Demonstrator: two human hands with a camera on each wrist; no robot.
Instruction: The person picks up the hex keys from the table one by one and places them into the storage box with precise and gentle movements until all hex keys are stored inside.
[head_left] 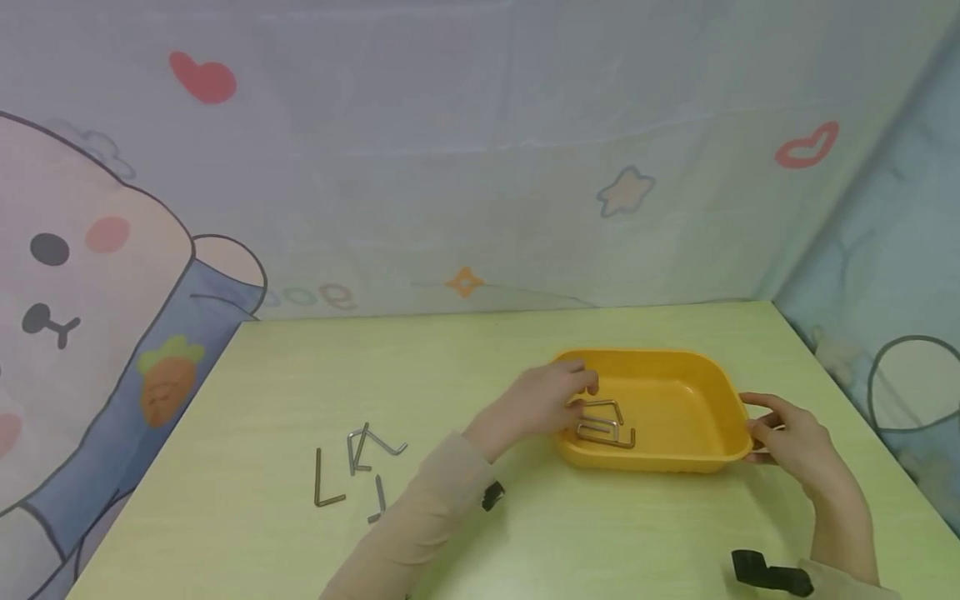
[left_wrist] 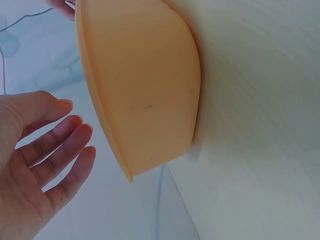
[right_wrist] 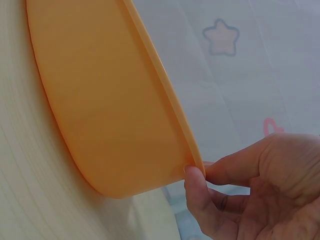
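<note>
Centrally, tray: a yellow tray (head_left: 675,400) sits on the table (head_left: 525,533) toward the right, its long axis running left–right.
Right hand: the right hand (head_left: 787,437) is at the tray's right end; in the right wrist view its thumb and forefinger pinch the rim (right_wrist: 197,167).
Left hand: the left hand (head_left: 543,400) reaches over the tray's left rim; in the left wrist view its fingers (left_wrist: 65,150) are straight, loosely spread and holding nothing, just beside the tray's outer wall (left_wrist: 145,90).
Keys in tray: bent metal hex keys (head_left: 603,425) lie in the tray's near-left corner, directly under and just beside the left fingertips — the left hand is much the nearer of the two.
Keys on table: more hex keys (head_left: 352,471) lie loose on the table, well apart from the tray to its left, nearer the left forearm than either hand.
Key relation: the loose keys lie left of the tray and behind the left hand's reach — their long arms point variously, mostly away from the person.
Backdrop: a cartoon-printed cloth (head_left: 480,167) hangs behind the table.
</note>
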